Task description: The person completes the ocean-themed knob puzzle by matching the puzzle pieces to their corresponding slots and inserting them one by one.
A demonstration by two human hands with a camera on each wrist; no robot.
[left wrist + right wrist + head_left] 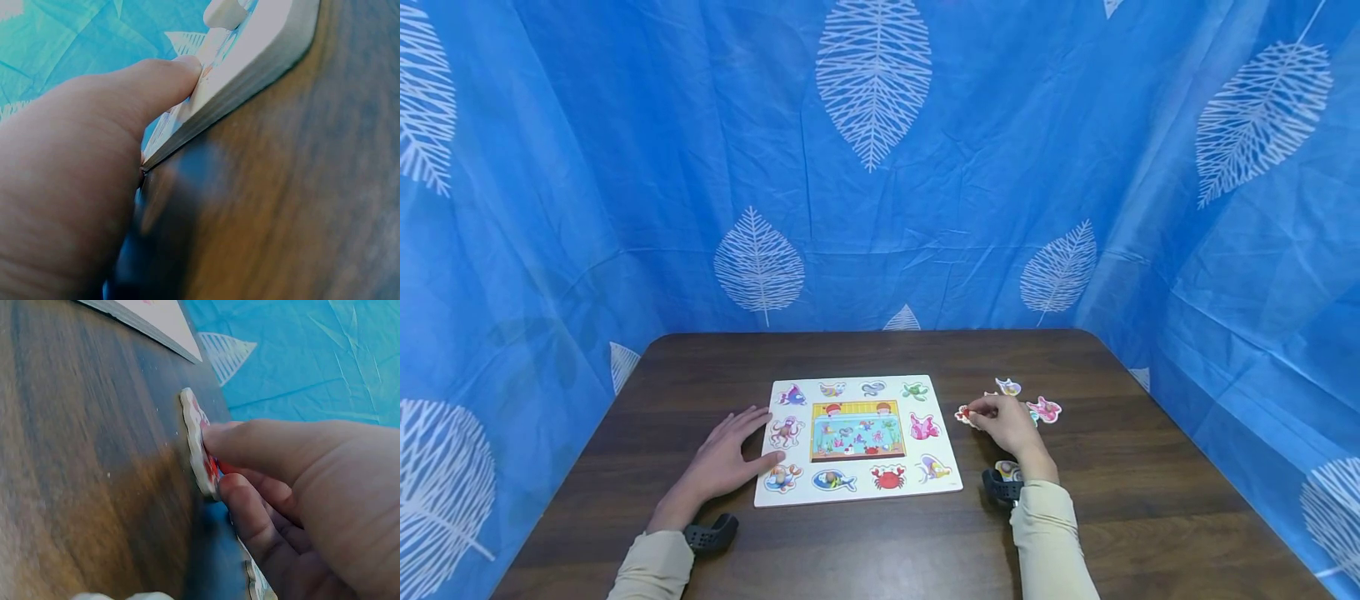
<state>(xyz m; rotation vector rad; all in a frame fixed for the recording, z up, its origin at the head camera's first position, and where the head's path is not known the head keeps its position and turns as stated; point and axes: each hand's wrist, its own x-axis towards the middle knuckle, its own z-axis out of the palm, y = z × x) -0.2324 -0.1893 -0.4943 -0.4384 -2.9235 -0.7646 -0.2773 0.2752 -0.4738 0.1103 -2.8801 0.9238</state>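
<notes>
Dark-brown wooden worktop (850,550) separates the white rectangular wooden board (862,493), lower centre, from the flat red-and-white wooden piece (963,414) right of centre, clamped in the grip of the right hand (1013,429). The left hand (722,458), grip spread apart, touches the board's left edge. Blue leaf-printed cloth (970,208) hangs behind. Ten animal pictures (888,478) ring the board.

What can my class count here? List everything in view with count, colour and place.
Table: one, dark brown, under the board
Cloth: count unclear, blue and white, behind and beside the table
Puzzle board: one, white, on the table
Aquarium picture: one, multicoloured, board's middle
Sea-creature shapes: ten, mixed colours, around that picture
Red piece: one, red and white, right of the board
Other loose pieces: at least three, mixed colours, near it
Wristbands: two, black, one per wrist
Sleeves: two, beige, on both arms
Left hand: one, thumb on the board
Right hand: one, pinching the red piece
</notes>
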